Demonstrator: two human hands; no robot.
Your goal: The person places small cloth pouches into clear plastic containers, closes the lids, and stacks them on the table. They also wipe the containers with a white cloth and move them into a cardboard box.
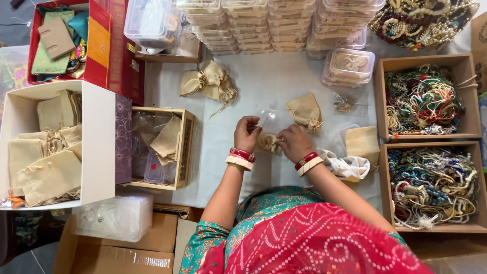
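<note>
1. Far left: white box point(104, 147) packed with flat beige drawstring pouches point(45, 162); red box point(99, 43) above it with folded fabric pieces.
2. Wooden tray point(186, 147) next, holding clear plastic bags and a beige cloth.
3. Loose pile of tied pouches point(210, 81) on the table point(264, 76), up near the stacked clear plastic containers point(253, 25).
4. Left hand point(247, 133), red and cream bangles at the wrist, fingers curled and pinching the left edge of a small beige pouch point(269, 143). A clear plastic sleeve lies just above it.
5. Small beige pouch sits mid-table, directly in front of the person, gripped between both hands; looks bunched at the mouth.
6. Right hand point(295, 143), same bangles, fingers closed down on the right side of that pouch.
7. Filled pouch point(304, 109) lies just above the right hand, apart from it. White cloth point(347, 166) beside the right forearm.
8. Single clear lidded container point(349, 65) with something pale coiled inside; small clear packet of beads below it.
9. Far right: two cardboard boxes, upper point(423, 99) and lower point(433, 185), heaped with mixed bead necklaces; more beads top right.
10. Step judged: closing or cinching the pouch mouth. Next move likely needs a steady two-hand pull on the drawstring without spilling contents; cord itself too small to see.
</note>
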